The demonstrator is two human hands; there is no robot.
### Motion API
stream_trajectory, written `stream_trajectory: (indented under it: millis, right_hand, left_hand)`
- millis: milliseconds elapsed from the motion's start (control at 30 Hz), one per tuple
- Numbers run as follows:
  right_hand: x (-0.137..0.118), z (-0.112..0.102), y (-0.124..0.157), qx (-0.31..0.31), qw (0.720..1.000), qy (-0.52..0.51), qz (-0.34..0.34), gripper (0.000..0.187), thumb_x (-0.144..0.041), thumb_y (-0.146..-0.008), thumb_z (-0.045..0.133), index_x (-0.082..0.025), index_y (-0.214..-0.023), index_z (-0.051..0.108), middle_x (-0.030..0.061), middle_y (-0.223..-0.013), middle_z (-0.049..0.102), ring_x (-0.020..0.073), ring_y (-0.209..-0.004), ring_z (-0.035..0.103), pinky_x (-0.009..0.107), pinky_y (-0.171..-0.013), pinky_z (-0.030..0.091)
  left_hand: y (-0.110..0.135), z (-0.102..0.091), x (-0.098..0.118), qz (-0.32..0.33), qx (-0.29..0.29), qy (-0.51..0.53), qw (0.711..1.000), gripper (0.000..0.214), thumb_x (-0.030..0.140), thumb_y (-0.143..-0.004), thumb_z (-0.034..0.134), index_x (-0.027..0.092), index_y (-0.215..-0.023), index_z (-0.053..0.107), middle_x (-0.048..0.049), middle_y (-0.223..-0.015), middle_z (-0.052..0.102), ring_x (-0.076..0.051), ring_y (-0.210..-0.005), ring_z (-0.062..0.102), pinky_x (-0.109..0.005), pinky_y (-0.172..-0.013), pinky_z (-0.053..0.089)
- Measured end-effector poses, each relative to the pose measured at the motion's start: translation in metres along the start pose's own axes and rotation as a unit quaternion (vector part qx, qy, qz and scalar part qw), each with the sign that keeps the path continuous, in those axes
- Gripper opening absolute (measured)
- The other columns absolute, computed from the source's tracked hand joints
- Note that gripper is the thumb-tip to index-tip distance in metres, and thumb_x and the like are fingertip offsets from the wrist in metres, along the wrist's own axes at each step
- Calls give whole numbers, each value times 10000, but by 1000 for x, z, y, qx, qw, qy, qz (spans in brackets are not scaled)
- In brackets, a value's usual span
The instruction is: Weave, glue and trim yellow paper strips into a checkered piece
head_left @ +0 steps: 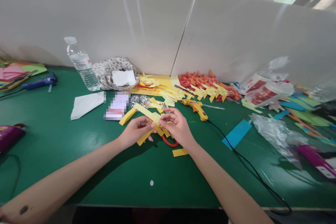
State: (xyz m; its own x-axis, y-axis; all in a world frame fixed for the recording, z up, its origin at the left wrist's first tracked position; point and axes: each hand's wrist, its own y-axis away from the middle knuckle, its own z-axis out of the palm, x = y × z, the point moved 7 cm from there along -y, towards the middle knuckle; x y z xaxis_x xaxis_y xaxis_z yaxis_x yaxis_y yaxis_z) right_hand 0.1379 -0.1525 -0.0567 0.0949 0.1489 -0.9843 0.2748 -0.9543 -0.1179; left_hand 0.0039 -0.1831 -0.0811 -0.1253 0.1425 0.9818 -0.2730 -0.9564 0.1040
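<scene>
Both hands meet over the middle of the green table around yellow paper strips (147, 112), which cross one another in a woven piece. My left hand (138, 129) is closed on the strips from the left, its thumb pressing near the crossing. From the right, my right hand (177, 126) pinches the same strips, thumb and forefinger together. Under the right hand lie scissors (170, 143) with a red handle loop showing; the rest is partly covered. A loose yellow strip (180, 152) rests by the right wrist.
Behind the hands sit a yellow glue gun (195, 107), finished woven paper fish (207, 89), a phone (118, 106) and a dish of small eyes (140, 101). A water bottle (83, 66) stands back left. A black cord (246, 161) crosses the right side near a blue strip (237, 134).
</scene>
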Motion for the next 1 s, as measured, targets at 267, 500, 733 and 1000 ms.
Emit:
stream_trajectory:
  millis: [267, 500, 733, 1000]
  right_hand:
    - [-6, 5, 4, -49, 999, -1, 11, 317, -353, -690, 714, -204, -917, 551, -3, -738, 647, 135, -678, 632, 288, -663, 508]
    - [-8, 12, 9, -92, 996, 20, 9, 351, -373, -673, 734, -214, -925, 549, -1, -752, 646, 150, -717, 633, 297, -680, 511]
    - [-8, 17, 11, -115, 993, -6, 21, 384, -351, -677, 721, -227, -981, 523, -5, -790, 630, 148, -745, 630, 301, -692, 513]
    - [-5, 17, 11, -108, 994, 19, 17, 369, -304, -689, 705, -222, -999, 521, -24, -729, 616, 135, -685, 609, 299, -678, 489]
  left_hand:
    - [3, 2, -1, 10, -17, -11, 1000, 294, 406, -715, 700, 143, -824, 630, -41, -773, 687, -162, -680, 657, -278, -643, 519]
    - [4, -4, 2, 26, 10, -77, 997, 312, 456, -743, 651, 144, -726, 659, 3, -596, 588, -113, -539, 525, -237, -529, 462]
    - [3, -8, 3, 27, 54, -41, 997, 338, 472, -734, 652, 136, -696, 652, 7, -583, 583, -105, -532, 526, -228, -522, 463]
    - [3, -15, 9, 67, 92, -18, 993, 271, 379, -700, 718, 150, -842, 688, -15, -723, 665, -96, -556, 549, -207, -501, 472]
